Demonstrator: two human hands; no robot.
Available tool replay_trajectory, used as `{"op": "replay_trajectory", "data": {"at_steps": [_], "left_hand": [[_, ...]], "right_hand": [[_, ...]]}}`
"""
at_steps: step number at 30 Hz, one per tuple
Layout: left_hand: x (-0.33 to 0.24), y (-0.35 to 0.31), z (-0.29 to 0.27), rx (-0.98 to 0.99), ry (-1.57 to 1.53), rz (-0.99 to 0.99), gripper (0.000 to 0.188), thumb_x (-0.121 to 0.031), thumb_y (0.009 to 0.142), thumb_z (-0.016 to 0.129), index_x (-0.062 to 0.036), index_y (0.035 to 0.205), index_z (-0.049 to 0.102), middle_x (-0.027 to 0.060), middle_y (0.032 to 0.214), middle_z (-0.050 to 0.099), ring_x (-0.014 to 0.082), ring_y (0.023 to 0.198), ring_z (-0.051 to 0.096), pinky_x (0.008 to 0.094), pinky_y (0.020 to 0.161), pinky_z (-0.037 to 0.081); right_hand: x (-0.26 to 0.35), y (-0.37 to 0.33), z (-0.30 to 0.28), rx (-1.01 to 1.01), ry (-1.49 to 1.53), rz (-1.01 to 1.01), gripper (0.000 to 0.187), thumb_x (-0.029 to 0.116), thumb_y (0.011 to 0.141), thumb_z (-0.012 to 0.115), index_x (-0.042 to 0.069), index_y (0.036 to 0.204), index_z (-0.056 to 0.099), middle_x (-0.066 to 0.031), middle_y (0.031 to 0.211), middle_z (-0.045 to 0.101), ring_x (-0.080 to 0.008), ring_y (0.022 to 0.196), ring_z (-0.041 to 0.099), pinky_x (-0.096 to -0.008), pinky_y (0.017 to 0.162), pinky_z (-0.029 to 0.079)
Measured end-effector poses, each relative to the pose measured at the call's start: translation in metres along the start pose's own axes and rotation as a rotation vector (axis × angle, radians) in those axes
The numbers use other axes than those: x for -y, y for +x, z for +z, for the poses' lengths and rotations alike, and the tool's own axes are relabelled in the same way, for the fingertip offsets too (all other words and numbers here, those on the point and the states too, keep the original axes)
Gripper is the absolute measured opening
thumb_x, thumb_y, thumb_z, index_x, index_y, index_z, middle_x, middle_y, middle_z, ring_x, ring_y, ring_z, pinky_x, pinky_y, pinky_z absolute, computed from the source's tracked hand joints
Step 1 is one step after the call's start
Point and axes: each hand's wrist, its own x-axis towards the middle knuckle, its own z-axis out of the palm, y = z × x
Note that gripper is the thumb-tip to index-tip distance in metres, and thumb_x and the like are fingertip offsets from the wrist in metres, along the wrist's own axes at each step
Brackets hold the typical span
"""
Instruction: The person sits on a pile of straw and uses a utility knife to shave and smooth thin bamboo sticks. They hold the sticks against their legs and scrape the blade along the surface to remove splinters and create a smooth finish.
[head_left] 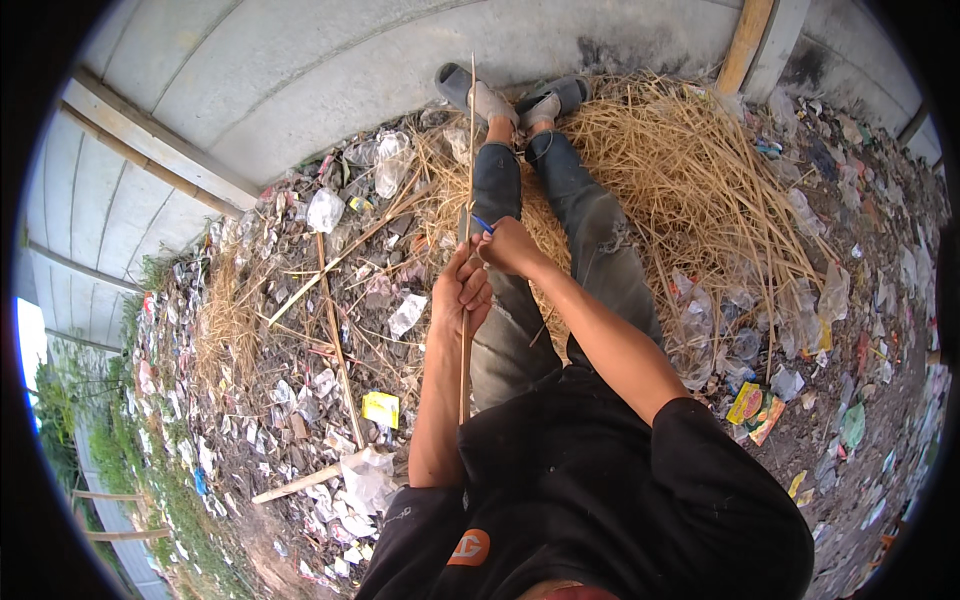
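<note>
A long, thin bamboo strip runs upright between my legs, its pointed end toward the wall and its lower end near my shirt. My left hand is closed around it, fingers wrapped over its lower half. Just above, my right hand is closed on a blue-handled knife. A short grey blade seems to lie against the strip, though its edge is too small to make out. The two hands nearly touch. Most of the knife's handle is hidden in my right fist.
Straw-like bamboo shavings are heaped beside my outstretched legs. A concrete wall stands beyond my feet. Loose bamboo sticks lie at left among scattered plastic litter. A yellow packet and a colourful wrapper rest on the ground.
</note>
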Motion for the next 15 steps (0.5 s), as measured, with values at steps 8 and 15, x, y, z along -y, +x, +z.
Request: {"op": "replay_trajectory", "data": {"at_steps": [8, 15], "left_hand": [[0.002, -0.012, 0.007, -0.234, 0.416, 0.182, 0.035, -0.025, 0.106, 0.054, 0.0046, 0.125, 0.058, -0.0039, 0.06, 0.038, 0.0073, 0.04, 0.033, 0.0239, 0.037, 0.025], [0.03, 0.0, 0.01, -0.277, 0.528, 0.321, 0.033, -0.023, 0.107, 0.053, 0.0071, 0.118, 0.06, -0.0036, 0.059, 0.039, 0.0065, 0.04, 0.032, 0.0253, 0.038, 0.023]], "right_hand": [[0.028, -0.02, -0.039, -0.117, -0.523, -0.141, 0.015, 0.01, 0.079, 0.062, 0.0, 0.077, 0.073, -0.0259, 0.08, 0.071, -0.0399, 0.077, 0.073, -0.0475, 0.067, 0.059], [0.015, -0.007, -0.045, -0.267, -0.601, -0.189, 0.02, 0.011, 0.082, 0.057, 0.001, 0.078, 0.074, -0.024, 0.08, 0.072, -0.0392, 0.077, 0.073, -0.0463, 0.067, 0.059]]}}
